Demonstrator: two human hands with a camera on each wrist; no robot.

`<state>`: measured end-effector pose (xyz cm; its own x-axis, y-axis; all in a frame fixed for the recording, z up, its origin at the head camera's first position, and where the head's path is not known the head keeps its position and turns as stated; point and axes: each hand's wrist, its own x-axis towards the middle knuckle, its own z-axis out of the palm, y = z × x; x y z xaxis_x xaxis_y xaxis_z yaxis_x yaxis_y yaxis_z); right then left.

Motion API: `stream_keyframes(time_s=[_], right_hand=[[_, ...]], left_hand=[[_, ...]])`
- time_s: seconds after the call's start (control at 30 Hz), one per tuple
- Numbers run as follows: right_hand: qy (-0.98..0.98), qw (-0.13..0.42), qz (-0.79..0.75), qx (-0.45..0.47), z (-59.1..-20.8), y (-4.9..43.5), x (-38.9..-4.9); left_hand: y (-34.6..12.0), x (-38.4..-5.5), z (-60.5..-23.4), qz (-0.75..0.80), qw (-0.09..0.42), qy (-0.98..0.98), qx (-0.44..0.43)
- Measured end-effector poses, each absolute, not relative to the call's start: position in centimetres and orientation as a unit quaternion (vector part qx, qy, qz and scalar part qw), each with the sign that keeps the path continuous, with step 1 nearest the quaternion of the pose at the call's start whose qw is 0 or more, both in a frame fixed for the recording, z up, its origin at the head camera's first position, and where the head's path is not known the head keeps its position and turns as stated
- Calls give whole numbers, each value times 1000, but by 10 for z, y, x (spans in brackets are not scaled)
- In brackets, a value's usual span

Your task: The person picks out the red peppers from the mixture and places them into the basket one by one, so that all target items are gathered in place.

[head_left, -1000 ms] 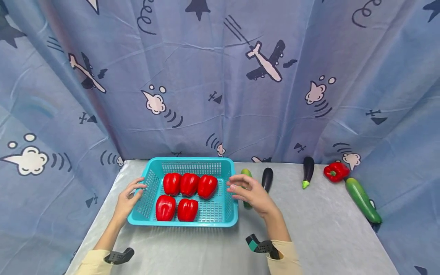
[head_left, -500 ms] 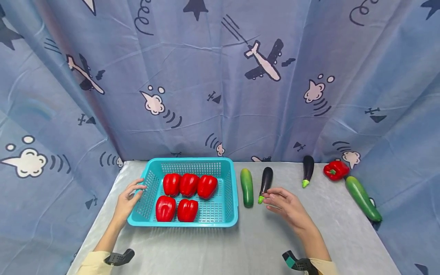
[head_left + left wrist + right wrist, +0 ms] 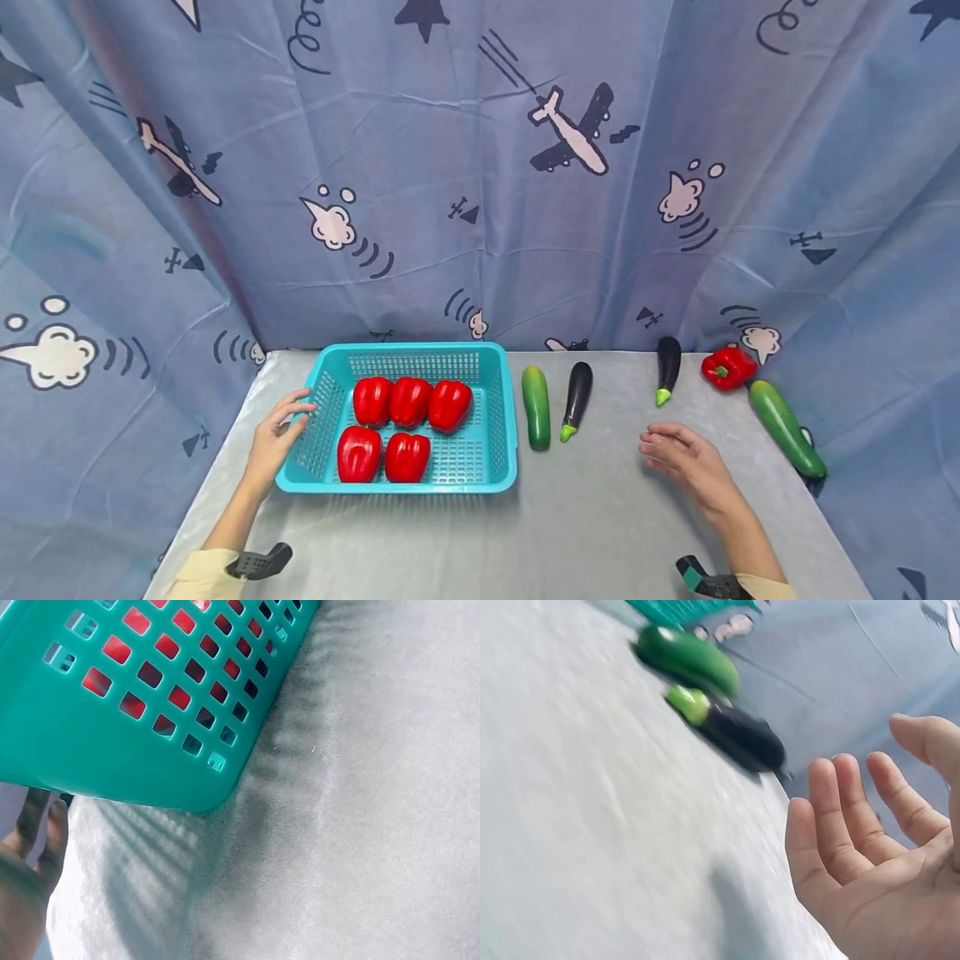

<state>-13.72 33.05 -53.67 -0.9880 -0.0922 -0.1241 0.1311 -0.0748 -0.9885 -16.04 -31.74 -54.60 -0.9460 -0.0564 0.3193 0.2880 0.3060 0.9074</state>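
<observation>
My left hand (image 3: pixel 272 437) is at the left end of a turquoise plastic basket (image 3: pixel 390 488), its fingers extended over the rim. In the left wrist view, the fingers (image 3: pixel 54 840) reach up to the basket's end wall (image 3: pixel 127 761). Inside the basket are several red bell peppers (image 3: pixel 359 454). My right hand (image 3: pixel 693 471) hovers over the right part of the table, palm turned inward and holding nothing. The thing nearest to it is an eggplant (image 3: pixel 668 364), lying just beyond the fingertips with its green stem end toward me.
Right of the basket lie a cucumber (image 3: pixel 536 408) and another eggplant (image 3: pixel 577 398). Toward the far right corner are a red bell pepper (image 3: pixel 729 367) and a second cucumber (image 3: pixel 786 429) along the table edge. A patterned blue curtain (image 3: pixel 420 208) hangs behind the table.
My right hand has moved away from the basket's right end, past the cucumber and eggplant, to the right. The left hand stays at the basket.
</observation>
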Motion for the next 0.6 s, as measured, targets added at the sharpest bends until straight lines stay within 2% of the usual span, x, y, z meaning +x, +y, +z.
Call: stream_keyframes(time_s=[0.37, 0.6], right_hand=[[680, 46, -731, 37, -539, 380, -164], [667, -20, -743, 42, -541, 406, -180]], left_hand=[[-318, -161, -547, -582, 151, -796, -66], [-318, -163, -550, -579, 151, -799, -68]])
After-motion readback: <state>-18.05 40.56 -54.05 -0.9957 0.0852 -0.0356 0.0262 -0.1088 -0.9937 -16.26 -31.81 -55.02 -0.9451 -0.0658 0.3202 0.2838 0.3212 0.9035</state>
